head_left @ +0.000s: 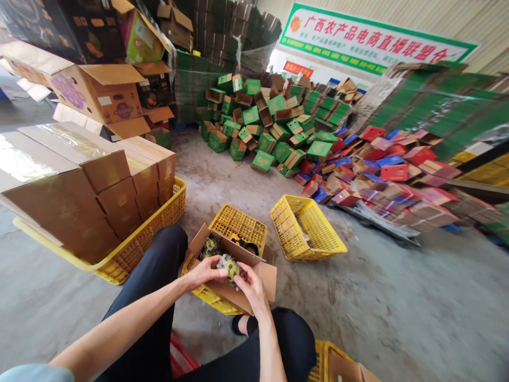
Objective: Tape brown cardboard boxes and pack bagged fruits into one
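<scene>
A yellow-green fruit with dark patches, wrapped in clear plastic [232, 269], is held between both my hands over an open cardboard box [267, 278]. My left hand [207, 270] grips it from the left with thumb and fingers. From the right, the fingers of my right hand [251, 286] close on its other side. Another wrapped fruit [210, 246] lies inside the box, at its left end. Beyond the box's far wall sits a black and yellow tape dispenser [244, 244], partly hidden. The box rests on a yellow plastic crate [214, 300].
A yellow crate [139, 254] full of closed cartons [67, 196] stands left. Ahead are an overturned yellow crate [238, 220] and another yellow crate [306, 228]. Green boxes [262, 159] and red and blue boxes [393, 172] lie heaped beyond. A crate corner [324, 361] shows bottom right.
</scene>
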### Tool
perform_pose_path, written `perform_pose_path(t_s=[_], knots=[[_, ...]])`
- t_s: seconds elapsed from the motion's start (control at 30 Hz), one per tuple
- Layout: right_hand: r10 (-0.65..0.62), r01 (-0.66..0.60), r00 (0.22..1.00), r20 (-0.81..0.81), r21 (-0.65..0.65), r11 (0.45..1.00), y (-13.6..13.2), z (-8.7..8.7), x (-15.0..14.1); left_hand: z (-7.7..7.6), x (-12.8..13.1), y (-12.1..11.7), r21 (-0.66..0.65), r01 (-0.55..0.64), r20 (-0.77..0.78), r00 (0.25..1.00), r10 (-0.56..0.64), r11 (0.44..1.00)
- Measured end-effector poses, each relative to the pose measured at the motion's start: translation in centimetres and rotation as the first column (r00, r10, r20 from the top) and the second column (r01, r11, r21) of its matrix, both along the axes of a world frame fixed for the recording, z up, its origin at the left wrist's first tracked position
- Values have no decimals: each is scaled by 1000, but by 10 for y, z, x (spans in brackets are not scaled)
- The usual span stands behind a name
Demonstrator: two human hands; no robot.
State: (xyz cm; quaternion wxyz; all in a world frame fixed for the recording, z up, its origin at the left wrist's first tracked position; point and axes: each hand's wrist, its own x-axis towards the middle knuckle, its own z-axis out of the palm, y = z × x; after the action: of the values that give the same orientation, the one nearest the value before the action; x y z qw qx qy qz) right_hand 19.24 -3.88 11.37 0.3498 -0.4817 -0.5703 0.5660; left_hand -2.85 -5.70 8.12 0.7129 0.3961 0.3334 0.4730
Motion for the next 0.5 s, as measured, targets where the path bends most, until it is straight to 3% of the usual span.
perform_pose_path(t_s=[0.13, 0.23, 0.33, 0.43, 0.5], knots=[[-37, 30, 996, -78, -86, 996, 0, -4, 0, 6, -2, 1, 7, 49, 59, 997, -50, 999], [30, -42, 994, -109, -109, 993, -2, -2, 1, 9, -3, 2, -2, 100, 55, 993, -100, 995], [81, -83, 996, -38, -42, 996, -3, 2, 0, 6, -3, 0, -14, 104, 119, 988, -101, 995], [81, -87, 993, 92, 73, 994, -2, 2, -3, -1, -1, -2, -114, 82, 199, 978, -58, 990], [49, -56, 994, 99, 73, 996, -1, 0, -4, -5, 0, -2, -174, 68, 203, 979, -32, 982]])
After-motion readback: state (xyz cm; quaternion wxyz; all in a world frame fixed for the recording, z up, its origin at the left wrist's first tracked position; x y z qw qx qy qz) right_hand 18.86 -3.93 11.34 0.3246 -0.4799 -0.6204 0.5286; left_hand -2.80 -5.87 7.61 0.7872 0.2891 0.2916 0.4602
